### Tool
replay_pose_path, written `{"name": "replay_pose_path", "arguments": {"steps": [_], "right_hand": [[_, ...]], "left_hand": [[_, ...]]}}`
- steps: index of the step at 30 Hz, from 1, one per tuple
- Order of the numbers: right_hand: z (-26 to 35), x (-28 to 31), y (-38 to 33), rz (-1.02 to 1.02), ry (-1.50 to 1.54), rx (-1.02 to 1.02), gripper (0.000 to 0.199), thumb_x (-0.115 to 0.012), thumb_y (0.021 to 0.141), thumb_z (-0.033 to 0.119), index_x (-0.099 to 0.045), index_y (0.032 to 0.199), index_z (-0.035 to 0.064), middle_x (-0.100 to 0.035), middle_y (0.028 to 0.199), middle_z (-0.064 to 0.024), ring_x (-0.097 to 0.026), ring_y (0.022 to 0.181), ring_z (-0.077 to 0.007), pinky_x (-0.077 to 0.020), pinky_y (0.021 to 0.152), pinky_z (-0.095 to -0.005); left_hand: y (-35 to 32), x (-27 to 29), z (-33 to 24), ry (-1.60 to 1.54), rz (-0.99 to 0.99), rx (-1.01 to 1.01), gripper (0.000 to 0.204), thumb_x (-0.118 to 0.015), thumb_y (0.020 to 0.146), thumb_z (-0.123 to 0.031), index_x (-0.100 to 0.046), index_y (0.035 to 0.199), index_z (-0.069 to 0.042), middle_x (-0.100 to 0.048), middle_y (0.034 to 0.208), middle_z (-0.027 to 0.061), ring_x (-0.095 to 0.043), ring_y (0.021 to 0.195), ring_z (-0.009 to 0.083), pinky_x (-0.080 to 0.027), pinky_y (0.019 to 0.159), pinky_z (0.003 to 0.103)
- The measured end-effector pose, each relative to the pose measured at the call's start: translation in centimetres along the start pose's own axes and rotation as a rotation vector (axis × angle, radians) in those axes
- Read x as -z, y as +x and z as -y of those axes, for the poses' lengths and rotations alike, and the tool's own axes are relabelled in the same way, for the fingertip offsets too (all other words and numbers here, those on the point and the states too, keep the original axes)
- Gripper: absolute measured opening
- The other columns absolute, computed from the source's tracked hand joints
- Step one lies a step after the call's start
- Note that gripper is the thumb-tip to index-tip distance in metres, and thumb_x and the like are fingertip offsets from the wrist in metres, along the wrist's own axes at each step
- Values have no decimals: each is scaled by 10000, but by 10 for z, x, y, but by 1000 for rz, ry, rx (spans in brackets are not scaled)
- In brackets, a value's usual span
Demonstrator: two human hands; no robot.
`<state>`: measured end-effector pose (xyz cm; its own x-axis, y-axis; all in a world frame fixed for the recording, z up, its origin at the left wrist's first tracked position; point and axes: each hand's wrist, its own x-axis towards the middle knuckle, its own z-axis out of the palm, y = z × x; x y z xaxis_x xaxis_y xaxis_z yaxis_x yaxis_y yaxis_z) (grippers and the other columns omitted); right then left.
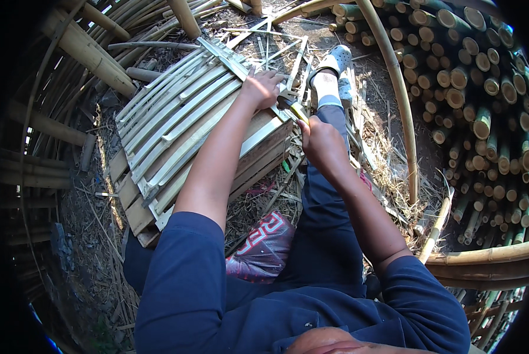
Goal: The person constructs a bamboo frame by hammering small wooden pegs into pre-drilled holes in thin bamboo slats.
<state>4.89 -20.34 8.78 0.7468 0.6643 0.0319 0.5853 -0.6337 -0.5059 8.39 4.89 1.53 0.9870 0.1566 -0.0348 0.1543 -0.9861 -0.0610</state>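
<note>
My left hand (pixel 261 88) lies on a crosswise bamboo strip (pixel 224 57) at the right end of a panel of bamboo slats (pixel 179 115). Its fingers look spread and partly bent over the strip; the fingertips are hard to make out. Closed around the yellow-and-black handle of a tool (pixel 298 110) is my right hand (pixel 323 143). The tool's dark head points at the strip, close beside my left fingers, and its exact kind is unclear. Beneath the slats is a wooden crate-like base (pixel 261 158).
Cut bamboo poles (pixel 455 79) are stacked at the right behind a bent bamboo pole (pixel 399 88). My leg (pixel 330 194) stretches forward, ending in a grey clog (pixel 335 61). Loose strips (pixel 300 62) and straw litter the ground. A red printed cloth (pixel 263 248) lies near my lap.
</note>
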Motion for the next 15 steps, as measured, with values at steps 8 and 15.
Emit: {"name": "replay_pose_path", "arguments": {"steps": [8,15], "right_hand": [[-7,-5,7,-43,-16,-31,369,-551,1047,308,-651,945,-32,-689,795,-279,-693,783,-472,-535,735,-565],[-11,-26,18,-143,168,-174,529,-752,907,480,-706,948,-45,-714,830,-275,-711,813,-451,-538,730,-515]], "left_hand": [[3,-9,6,-141,-34,-29,621,-484,1038,-278,-300,1630,-246,-301,1694,75,-301,1555,256,-170,1270,570],[-1,-13,13,-194,-102,-89,561,-467,1053,-292,-372,1601,-215,-348,1671,79,-334,1536,257,-197,1274,508]]}}
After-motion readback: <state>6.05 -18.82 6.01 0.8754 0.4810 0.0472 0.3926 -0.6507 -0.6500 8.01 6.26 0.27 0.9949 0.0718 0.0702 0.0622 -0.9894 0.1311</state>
